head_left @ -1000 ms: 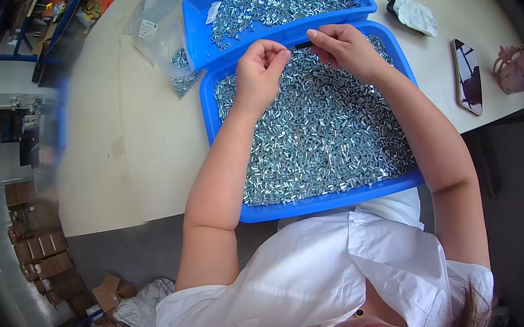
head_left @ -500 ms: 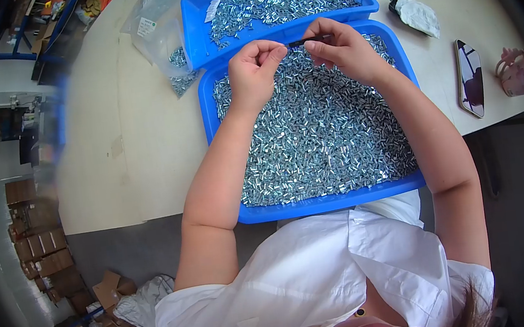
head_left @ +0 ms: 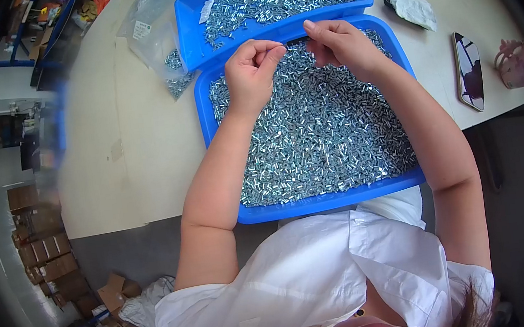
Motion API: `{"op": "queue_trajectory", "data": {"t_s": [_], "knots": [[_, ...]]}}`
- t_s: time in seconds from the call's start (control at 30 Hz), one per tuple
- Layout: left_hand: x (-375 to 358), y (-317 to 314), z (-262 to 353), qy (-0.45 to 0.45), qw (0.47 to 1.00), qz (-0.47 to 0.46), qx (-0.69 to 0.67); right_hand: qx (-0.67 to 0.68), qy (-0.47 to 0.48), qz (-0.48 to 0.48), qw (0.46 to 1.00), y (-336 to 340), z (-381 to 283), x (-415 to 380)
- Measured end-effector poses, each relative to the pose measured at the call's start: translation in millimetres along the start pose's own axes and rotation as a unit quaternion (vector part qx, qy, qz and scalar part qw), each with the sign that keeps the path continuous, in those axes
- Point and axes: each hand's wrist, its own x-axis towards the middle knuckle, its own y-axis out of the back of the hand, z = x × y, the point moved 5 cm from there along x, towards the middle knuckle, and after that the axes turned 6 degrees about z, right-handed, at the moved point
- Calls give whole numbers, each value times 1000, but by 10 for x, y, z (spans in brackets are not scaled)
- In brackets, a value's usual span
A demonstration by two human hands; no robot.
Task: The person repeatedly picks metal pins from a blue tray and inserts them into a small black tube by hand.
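My left hand [head_left: 252, 74] is closed in a pinch over the far left part of the near blue tub [head_left: 204, 109]. At its fingertips is a thin black stick-like piece [head_left: 295, 41], small and hard to make out. To the right, my right hand [head_left: 346, 47] has its fingers apart, with the index finger raised and the lower fingers blurred. It is close to the black piece, and I see nothing gripped in it. Beneath both hands, the near tub is filled with small silvery metal cylinders [head_left: 323, 137].
A second blue tub [head_left: 192, 32] with similar metal pieces stands behind. Left of it lies a clear plastic bag [head_left: 147, 37] holding some pieces. On the right are a white crumpled packet [head_left: 414, 10], a phone [head_left: 469, 72] and a pink cup [head_left: 517, 63].
My right hand's fingers have opened from the black piece, and the index finger has lifted. My left hand stays pinched in nearly the same place. The view has shifted slightly.
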Motion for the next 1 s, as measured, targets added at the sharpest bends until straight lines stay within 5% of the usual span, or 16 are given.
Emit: {"op": "queue_trajectory", "data": {"t_s": [0.1, 0.27, 0.43, 0.57, 0.67, 0.73, 0.8, 0.9, 1.0], "knots": [[-12, 12, -12, 31, 999, 10, 8, 112, 94, 43, 988, -92, -66, -22], [-23, -3, 47, -9, 1000, 6, 19, -34, 5, 1, 999, 19, -21, -4], [-14, 9, -12, 15, 999, 11, 34, 39, 118, 49, 991, -41, -62, -27], [-13, -10, 54, -20, 999, 3, 39, -62, 5, 19, 998, 50, -5, 10], [-17, -14, 55, -10, 999, 2, 46, -1, 35, 4, 999, 19, 65, 48], [-19, -5, 56, 3, 999, 6, 49, -52, 154, 9, 987, -13, -40, 2], [-17, -14, 96, -29, 998, -1, 61, -81, 153, 0, 985, -9, -78, 13], [-20, -21, 129, -65, 995, -26, 76, -142, 32, -18, 989, 5, -25, 12], [-19, -25, 101, -58, 995, -23, 82, -152, 187, 29, 970, -42, -111, -26]]}}
